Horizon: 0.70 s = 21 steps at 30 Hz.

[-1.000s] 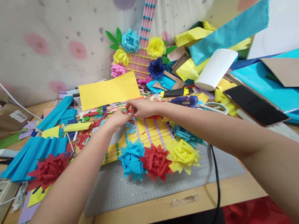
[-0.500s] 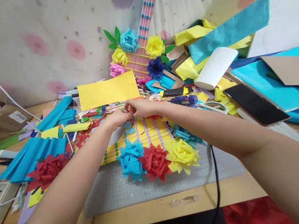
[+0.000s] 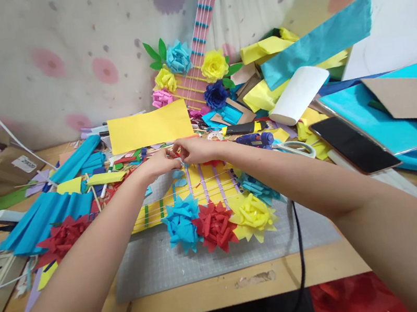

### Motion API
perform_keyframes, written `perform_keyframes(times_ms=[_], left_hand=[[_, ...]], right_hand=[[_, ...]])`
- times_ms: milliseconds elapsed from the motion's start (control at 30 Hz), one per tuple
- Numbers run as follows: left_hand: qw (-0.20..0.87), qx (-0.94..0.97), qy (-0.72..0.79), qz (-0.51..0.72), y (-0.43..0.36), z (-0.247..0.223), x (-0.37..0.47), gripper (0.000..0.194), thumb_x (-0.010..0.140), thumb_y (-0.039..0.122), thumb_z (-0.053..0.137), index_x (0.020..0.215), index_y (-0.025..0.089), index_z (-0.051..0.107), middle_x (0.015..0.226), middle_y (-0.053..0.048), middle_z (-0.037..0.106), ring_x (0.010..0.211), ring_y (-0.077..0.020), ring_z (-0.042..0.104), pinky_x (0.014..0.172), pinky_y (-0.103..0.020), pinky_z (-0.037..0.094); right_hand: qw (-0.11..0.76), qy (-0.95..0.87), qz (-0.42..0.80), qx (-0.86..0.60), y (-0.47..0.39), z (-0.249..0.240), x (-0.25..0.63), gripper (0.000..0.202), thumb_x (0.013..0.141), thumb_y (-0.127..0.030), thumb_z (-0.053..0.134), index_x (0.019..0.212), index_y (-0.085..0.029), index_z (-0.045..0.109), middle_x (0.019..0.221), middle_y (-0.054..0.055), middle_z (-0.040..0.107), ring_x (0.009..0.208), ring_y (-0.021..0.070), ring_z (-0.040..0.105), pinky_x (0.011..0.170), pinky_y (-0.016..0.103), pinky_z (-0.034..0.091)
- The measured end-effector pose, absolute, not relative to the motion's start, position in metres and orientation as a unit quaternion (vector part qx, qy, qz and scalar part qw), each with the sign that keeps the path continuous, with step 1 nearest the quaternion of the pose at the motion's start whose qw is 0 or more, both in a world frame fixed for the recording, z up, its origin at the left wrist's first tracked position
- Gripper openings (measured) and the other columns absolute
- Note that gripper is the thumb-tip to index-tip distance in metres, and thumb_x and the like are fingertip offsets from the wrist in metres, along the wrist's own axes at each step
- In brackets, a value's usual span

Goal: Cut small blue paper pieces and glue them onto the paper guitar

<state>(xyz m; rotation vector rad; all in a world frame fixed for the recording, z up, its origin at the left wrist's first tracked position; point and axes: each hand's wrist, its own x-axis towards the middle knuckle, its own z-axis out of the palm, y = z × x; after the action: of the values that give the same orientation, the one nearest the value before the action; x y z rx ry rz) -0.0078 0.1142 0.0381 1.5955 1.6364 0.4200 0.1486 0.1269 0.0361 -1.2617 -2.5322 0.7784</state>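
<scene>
My left hand (image 3: pixel 162 163) and my right hand (image 3: pixel 196 150) meet above the far edge of a yellow paper guitar (image 3: pixel 169 208). Both have their fingers pinched together at one spot; whatever they hold there is too small and too covered to make out. Small blue paper pieces (image 3: pixel 180 182) lie just below the fingertips. Strings and purple strips cross the guitar's body. Along its near side sit a blue paper flower (image 3: pixel 182 224), a red paper flower (image 3: pixel 215 226) and a yellow paper flower (image 3: pixel 253 215). Another blue flower (image 3: pixel 257 188) is partly behind my right forearm.
The guitar lies on a grey cutting mat (image 3: pixel 218 265). Behind stands a pink paper guitar (image 3: pixel 206 19) against the curtain. To the right are a glue gun (image 3: pixel 255 140), scissors (image 3: pixel 298 149) and a phone (image 3: pixel 355 144). Blue crepe paper (image 3: pixel 50 218) and a red flower (image 3: pixel 65 237) are left.
Both hands stay at nearly the same spot, with the left fingers shifting slightly. The whole view has moved a little; the guitar and flowers look otherwise unchanged.
</scene>
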Motion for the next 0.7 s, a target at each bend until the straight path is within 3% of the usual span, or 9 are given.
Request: perform_keyframes(times_ms=[167,400,700], left_hand=[[0.383,0.655,0.622,0.195,0.108,0.03,-0.008,0.038,0.054,0.013,0.069,0.084,0.019,0.047,0.071,-0.001,0.064,0.074,-0.0185,0.062,0.06,-0.025,0.042],[0.365,0.656,0.633,0.188,0.104,0.03,0.001,0.036,0.056,0.009,0.069,0.081,0.019,0.044,0.065,0.002,0.06,0.064,-0.0166,0.06,0.057,-0.025,0.04],[0.307,0.667,0.652,0.187,0.111,0.023,-0.001,0.041,0.054,0.018,0.073,0.083,0.019,0.044,0.074,-0.003,0.066,0.075,-0.0225,0.064,0.058,-0.028,0.04]], right_hand=[[0.095,-0.856,0.261,-0.435,0.124,0.041,0.147,0.045,0.07,-0.008,0.056,0.114,-0.013,0.052,0.095,0.006,0.068,0.079,0.015,0.059,0.06,0.022,0.037],[0.097,-0.857,0.265,-0.43,0.125,0.04,0.148,0.047,0.07,-0.01,0.056,0.116,-0.013,0.052,0.096,0.007,0.067,0.078,0.0151,0.059,0.059,0.022,0.036],[0.103,-0.859,0.262,-0.428,0.127,0.038,0.148,0.048,0.069,-0.01,0.056,0.117,-0.014,0.052,0.095,0.005,0.067,0.077,0.0145,0.058,0.059,0.022,0.036]])
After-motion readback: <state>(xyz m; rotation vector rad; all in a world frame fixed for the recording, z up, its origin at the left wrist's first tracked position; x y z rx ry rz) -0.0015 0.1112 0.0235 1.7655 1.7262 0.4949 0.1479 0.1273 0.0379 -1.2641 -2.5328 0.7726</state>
